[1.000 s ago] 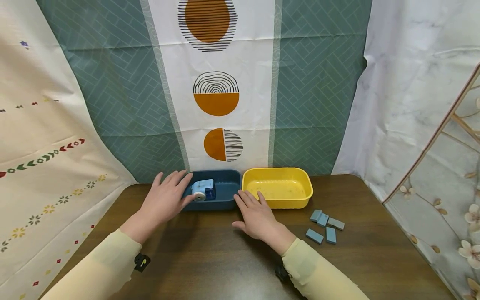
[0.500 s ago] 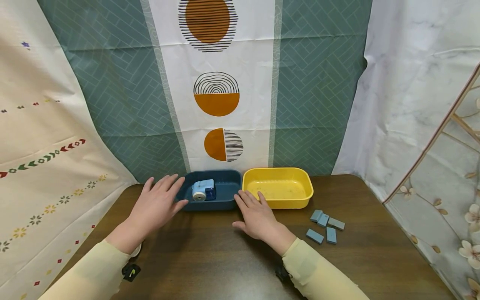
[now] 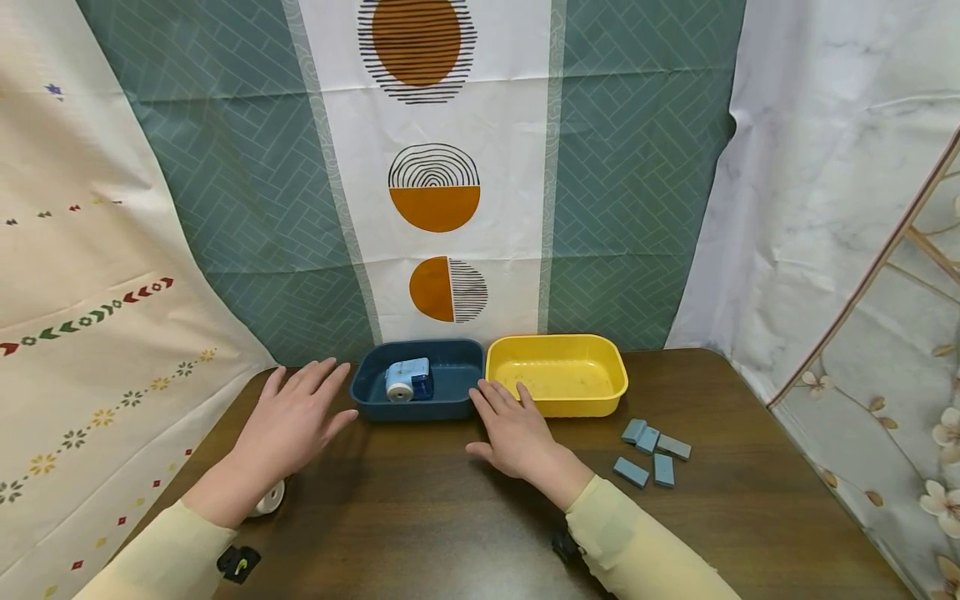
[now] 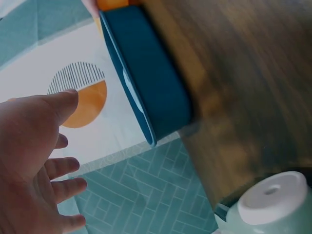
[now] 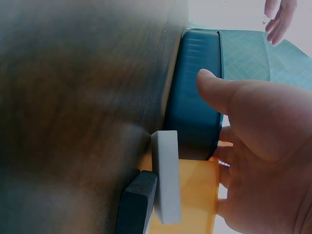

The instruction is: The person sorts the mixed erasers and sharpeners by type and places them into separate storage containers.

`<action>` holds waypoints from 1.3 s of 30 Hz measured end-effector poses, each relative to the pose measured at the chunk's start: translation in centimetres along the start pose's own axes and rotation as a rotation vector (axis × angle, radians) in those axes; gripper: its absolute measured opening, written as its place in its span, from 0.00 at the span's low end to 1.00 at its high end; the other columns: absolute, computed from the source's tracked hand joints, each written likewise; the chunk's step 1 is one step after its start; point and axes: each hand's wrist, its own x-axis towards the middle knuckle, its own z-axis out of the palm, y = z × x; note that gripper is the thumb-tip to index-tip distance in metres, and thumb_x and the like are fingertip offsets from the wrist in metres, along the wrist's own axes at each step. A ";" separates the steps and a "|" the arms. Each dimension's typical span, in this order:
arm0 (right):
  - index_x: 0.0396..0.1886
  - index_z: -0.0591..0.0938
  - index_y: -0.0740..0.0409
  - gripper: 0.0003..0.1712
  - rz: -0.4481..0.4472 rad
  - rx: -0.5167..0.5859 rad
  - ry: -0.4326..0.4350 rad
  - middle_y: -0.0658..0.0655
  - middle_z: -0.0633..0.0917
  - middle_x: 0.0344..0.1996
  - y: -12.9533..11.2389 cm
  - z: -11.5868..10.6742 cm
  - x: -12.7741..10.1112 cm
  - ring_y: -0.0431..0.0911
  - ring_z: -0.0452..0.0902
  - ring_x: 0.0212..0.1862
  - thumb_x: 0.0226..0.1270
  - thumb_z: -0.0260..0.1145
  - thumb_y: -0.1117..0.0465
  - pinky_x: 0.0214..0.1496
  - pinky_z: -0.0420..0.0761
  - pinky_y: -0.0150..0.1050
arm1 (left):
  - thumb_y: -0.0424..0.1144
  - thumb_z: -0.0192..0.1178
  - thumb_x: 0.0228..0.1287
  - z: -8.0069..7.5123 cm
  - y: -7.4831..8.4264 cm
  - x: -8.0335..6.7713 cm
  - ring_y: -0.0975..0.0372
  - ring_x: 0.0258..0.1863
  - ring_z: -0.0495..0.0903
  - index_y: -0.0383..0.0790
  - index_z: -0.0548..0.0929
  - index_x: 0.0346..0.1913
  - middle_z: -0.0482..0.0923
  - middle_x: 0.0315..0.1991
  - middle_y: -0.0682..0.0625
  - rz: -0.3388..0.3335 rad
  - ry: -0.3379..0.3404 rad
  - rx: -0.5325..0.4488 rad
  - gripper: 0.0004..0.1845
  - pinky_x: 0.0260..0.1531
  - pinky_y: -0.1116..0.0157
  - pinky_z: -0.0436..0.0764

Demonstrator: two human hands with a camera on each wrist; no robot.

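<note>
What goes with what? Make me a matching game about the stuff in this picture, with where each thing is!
1. Light-blue gadget
2. Yellow tray
3. Small blocks
4. Left hand

A. On the table, in front of 2 and to its right
B. Left of the blue tray, holding nothing
C. Inside the blue tray
D. By the table's back edge, right of the blue tray

Pairs: 1-C, 2-D, 3-A, 4-B

Place: a screened-off nook, booth-like, curtained on three sides; whether within a home, office or lab, we cannot tell. We list: one wood table (image 3: 427,525); behind it, one creased green-and-white cloth (image 3: 510,167); at left, one cream cloth (image 3: 82,267); at right, one marbled cloth (image 3: 817,208), flower-printed.
</note>
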 end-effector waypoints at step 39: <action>0.91 0.59 0.55 0.53 -0.004 -0.006 -0.005 0.59 0.57 0.89 0.2 0.1 0.1 0.55 0.50 0.89 0.81 0.67 0.34 0.88 0.44 0.64 | 0.56 0.75 0.69 1.0 -2.1 -6.9 0.32 0.68 0.77 0.35 0.76 0.77 0.76 0.73 0.31 -0.082 -0.072 -0.027 0.42 0.66 0.26 0.67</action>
